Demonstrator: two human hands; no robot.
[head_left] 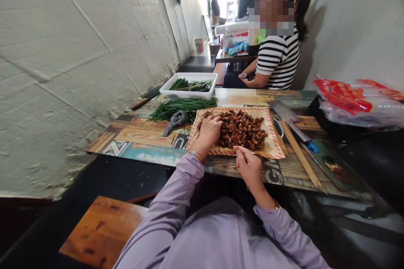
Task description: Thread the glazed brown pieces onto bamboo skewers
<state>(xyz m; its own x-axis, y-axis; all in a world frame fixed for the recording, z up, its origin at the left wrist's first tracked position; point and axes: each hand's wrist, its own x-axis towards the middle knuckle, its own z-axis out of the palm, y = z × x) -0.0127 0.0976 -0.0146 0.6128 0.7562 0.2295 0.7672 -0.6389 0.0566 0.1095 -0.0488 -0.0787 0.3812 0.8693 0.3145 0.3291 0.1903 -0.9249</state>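
Note:
A heap of glossy brown pupae [244, 128] lies on a sheet of paper with a red-striped border [274, 145]. My left hand [210, 131] reaches into the left side of the heap, its fingers curled together and their tips hidden among the pieces. Near the front edge of the paper, my right hand [251, 168] is closed in a pinch. A thin skewer [247, 188] seems to run through it, showing faintly below the palm. Left of the paper are a grey cloth [176, 122] and a bunch of long green chives [179, 108].
Behind the chives stands a white plastic tub [189, 75] of greens. On the right are a cleaver [285, 111], a bundle of wooden skewers [301, 155] and a phone [336, 168]. Red-and-clear plastic packs [356, 101] lie beyond. A person in a striped shirt [277, 61] sits behind the table.

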